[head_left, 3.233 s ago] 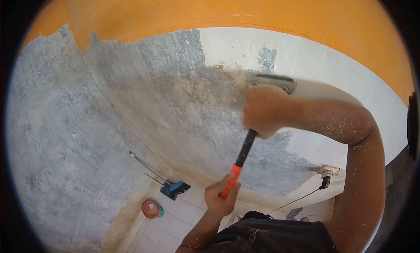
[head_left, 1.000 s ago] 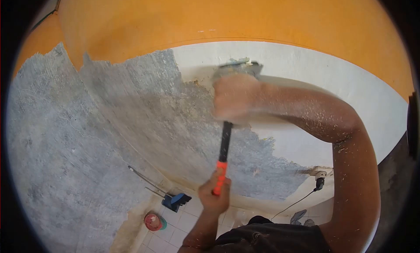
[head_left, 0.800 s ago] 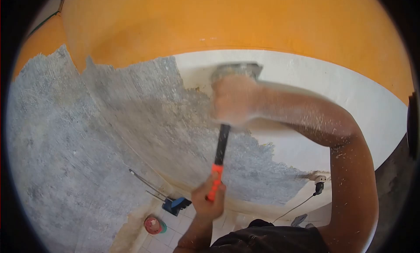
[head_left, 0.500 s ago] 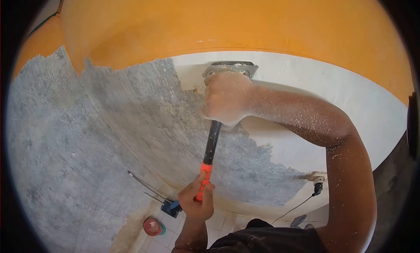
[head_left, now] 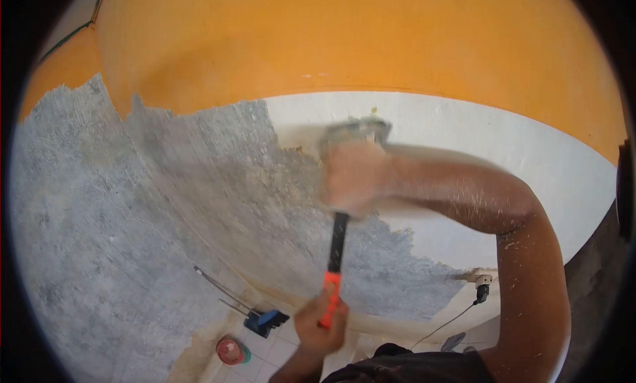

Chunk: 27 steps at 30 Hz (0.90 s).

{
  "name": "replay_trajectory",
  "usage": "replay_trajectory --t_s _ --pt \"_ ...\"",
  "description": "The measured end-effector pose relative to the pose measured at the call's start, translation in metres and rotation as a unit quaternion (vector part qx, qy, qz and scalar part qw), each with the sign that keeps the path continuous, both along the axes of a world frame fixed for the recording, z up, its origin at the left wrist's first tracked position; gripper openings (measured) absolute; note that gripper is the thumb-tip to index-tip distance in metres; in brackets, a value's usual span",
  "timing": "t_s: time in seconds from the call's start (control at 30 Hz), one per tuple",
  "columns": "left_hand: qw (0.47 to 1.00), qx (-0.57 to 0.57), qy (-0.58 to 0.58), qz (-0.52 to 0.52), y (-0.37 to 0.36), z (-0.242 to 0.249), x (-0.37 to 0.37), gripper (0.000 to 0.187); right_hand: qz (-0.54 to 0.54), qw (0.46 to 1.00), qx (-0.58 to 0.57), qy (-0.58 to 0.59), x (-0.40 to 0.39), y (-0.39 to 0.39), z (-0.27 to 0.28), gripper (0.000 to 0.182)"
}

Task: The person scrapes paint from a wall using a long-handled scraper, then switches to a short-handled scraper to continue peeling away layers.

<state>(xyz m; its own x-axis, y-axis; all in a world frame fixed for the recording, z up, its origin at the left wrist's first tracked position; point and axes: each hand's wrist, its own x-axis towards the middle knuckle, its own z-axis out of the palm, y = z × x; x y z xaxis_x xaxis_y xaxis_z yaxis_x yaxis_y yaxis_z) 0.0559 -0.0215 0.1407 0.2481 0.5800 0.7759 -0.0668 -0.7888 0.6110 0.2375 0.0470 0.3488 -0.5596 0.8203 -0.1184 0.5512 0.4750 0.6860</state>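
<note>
A long-handled scraper (head_left: 336, 250) with a black shaft and an orange grip is pressed against a wall. Its metal blade head (head_left: 356, 129) meets the white paint just right of the bare grey plaster (head_left: 218, 184). My right hand (head_left: 351, 178), blurred by motion, grips the shaft right below the blade head. My left hand (head_left: 320, 327) is closed round the orange end low in the view. Paint flakes dust my right forearm (head_left: 477, 191).
An orange band (head_left: 371, 39) covers the wall above the white paint (head_left: 503, 151). On the tiled floor below lie a blue dustpan with a long handle (head_left: 264, 319) and a red round container (head_left: 230, 350). A wall socket with a black plug and cable (head_left: 481, 284) sits at right.
The scraper and both hands have slid lower on the wall and a little to the right since half a second ago; the blade now sits farther below the orange edge.
</note>
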Motion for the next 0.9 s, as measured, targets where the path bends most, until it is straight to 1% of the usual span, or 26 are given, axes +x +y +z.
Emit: replay_trajectory --t_s 0.03,0.1,0.13,0.17,0.23,0.27,0.3,0.37,0.4,0.43,0.5,0.53,0.6,0.63,0.67,0.7,0.77,0.8,0.83,0.9 --pt "1.0 0.007 -0.001 0.0 0.001 -0.005 0.004 0.041 0.0 1.0 0.007 -0.001 0.002 0.0 -0.001 0.018" --pt "1.0 0.002 -0.012 0.024 0.005 -0.018 0.009 0.04 -0.013 0.999 -0.029 -0.017 -0.003 -0.002 -0.002 0.015" --pt "0.999 -0.016 0.006 0.038 0.014 -0.02 0.004 0.04 0.0 0.999 -0.018 -0.051 -0.004 0.003 0.003 0.015" --pt "0.999 -0.021 0.005 0.039 0.021 -0.013 0.003 0.04 0.001 0.998 -0.023 -0.052 -0.003 0.006 0.007 0.015" --pt "0.998 -0.048 -0.011 0.046 0.032 -0.002 0.005 0.041 0.04 0.996 0.051 0.056 -0.002 0.011 0.011 0.016" --pt "0.999 -0.019 -0.022 0.04 0.035 -0.009 0.007 0.043 0.019 0.997 0.063 0.028 -0.003 0.011 0.009 0.016" --pt "0.999 -0.018 -0.02 0.04 0.026 -0.009 0.007 0.043 0.018 0.997 0.064 0.03 -0.004 0.009 0.008 0.016" --pt "0.998 -0.058 -0.01 -0.03 -0.009 -0.005 0.003 0.044 -0.009 0.999 -0.034 -0.027 -0.006 0.001 0.004 0.014" --pt "0.993 -0.085 -0.018 -0.083 -0.017 -0.001 0.002 0.043 0.004 0.999 -0.021 0.025 -0.002 -0.003 -0.004 0.015" --pt "0.993 -0.086 -0.019 -0.084 -0.009 -0.003 0.003 0.043 0.003 0.999 -0.021 0.023 0.0 0.002 -0.003 0.015" --pt "0.999 -0.03 -0.002 0.023 0.014 -0.009 0.0 0.043 0.009 1.0 0.002 -0.009 -0.004 0.008 0.003 0.02" --pt "0.997 -0.069 -0.005 0.037 0.023 -0.01 -0.004 0.043 0.01 1.0 -0.004 -0.009 -0.005 0.009 0.003 0.02" --pt "0.996 -0.086 -0.006 0.024 0.018 0.004 -0.013 0.043 0.022 0.999 0.012 0.03 -0.007 0.012 0.005 0.02" --pt "0.995 -0.099 -0.004 0.01 0.013 0.012 -0.017 0.043 0.024 0.999 0.011 0.03 -0.008 0.01 0.004 0.02" --pt "0.997 -0.072 -0.007 -0.006 0.005 0.016 -0.017 0.044 0.014 0.999 0.001 0.03 -0.007 0.006 0.0 0.019" --pt "0.997 -0.07 -0.008 -0.004 0.0 0.013 -0.015 0.044 0.004 1.0 -0.006 0.028 -0.007 0.004 -0.002 0.019" --pt "0.997 -0.056 -0.008 -0.051 -0.006 0.005 -0.012 0.045 0.001 0.999 -0.019 0.033 -0.005 0.006 -0.004 0.019" --pt "1.0 -0.015 0.013 0.009 0.005 -0.002 -0.01 0.046 -0.004 0.998 -0.039 0.039 -0.004 0.007 -0.007 0.02" --pt "1.0 -0.018 0.015 0.009 0.009 -0.005 -0.012 0.046 -0.004 0.998 -0.042 0.041 -0.004 0.011 -0.007 0.02" --pt "0.995 -0.086 0.031 0.033 0.017 0.006 -0.01 0.045 0.011 1.0 0.0 -0.009 -0.007 0.018 0.002 0.026"
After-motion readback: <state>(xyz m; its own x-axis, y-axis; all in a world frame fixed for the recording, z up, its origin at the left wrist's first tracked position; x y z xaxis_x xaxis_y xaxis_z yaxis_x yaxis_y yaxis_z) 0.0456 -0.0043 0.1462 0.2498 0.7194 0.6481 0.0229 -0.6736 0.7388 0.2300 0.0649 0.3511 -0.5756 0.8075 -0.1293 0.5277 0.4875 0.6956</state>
